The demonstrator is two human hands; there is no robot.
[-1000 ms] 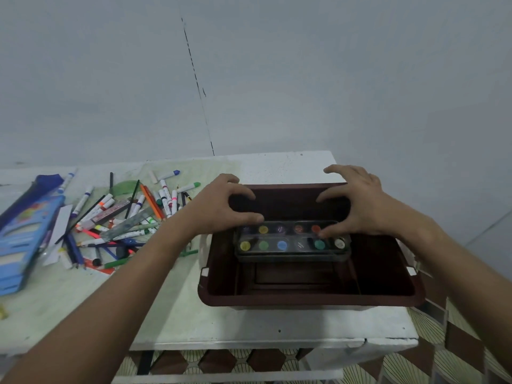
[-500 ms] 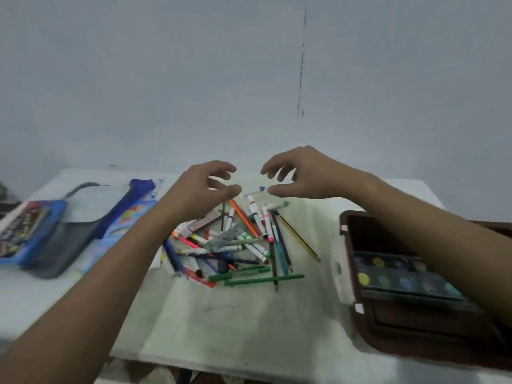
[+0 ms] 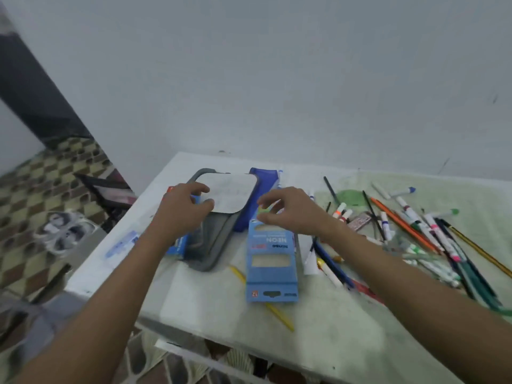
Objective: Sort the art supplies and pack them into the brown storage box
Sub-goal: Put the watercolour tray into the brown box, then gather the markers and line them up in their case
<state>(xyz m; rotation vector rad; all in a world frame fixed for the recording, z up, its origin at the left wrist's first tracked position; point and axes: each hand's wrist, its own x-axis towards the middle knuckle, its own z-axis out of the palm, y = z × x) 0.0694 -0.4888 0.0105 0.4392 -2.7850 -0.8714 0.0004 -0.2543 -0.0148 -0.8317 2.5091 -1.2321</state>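
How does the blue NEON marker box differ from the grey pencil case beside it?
The blue NEON marker box is flat cardboard with square corners and cut-out windows; the grey pencil case is soft and rounded. The box lies bare, while the case has a white card on its far end. The box covers a yellow pencil. Both lie flat on the table.

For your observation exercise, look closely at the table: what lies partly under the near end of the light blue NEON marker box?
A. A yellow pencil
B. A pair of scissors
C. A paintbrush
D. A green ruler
A: a yellow pencil runs slantwise beneath the light blue NEON marker box, one end showing at the box's left side and the other past its near edge.
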